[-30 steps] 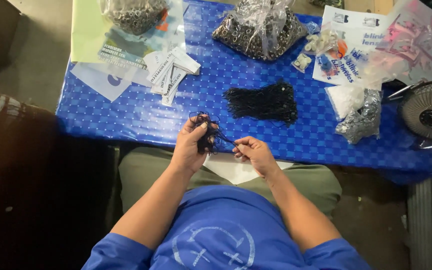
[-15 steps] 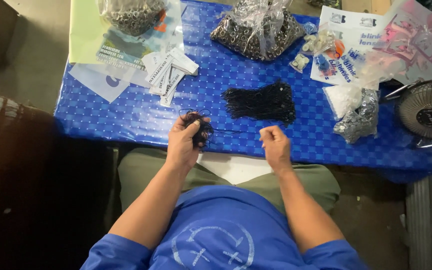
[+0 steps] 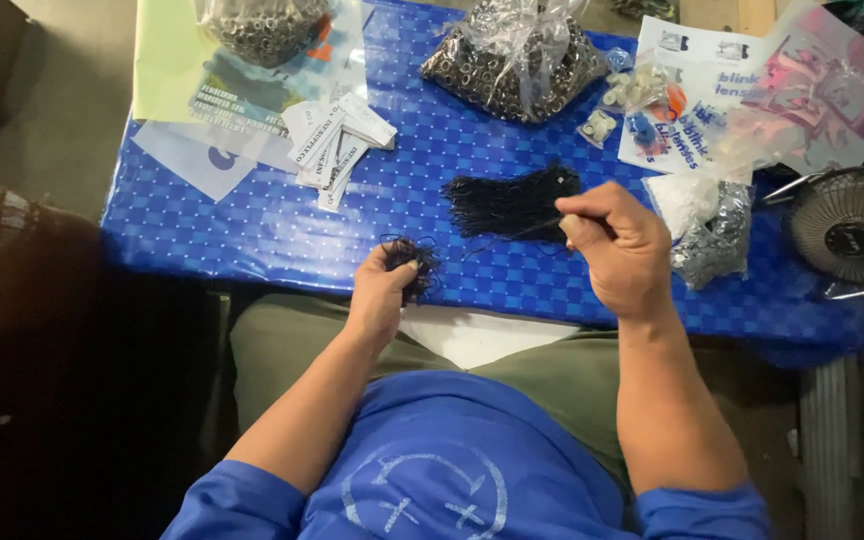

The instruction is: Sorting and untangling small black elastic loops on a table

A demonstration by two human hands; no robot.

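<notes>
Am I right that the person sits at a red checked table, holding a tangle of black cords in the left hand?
Not quite. The head view shows the table covered in blue checks, not red. The rest holds: the left hand holds a tangle of black cords.

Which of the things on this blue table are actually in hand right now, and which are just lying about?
In hand:
- left hand clutching a tangle of black cords
- right hand pinching a single black cord
- pile of black cords, beside the right hand

Lying about:
- paper tags
- two bags of metal rings
- small fan
- printed packets
</notes>
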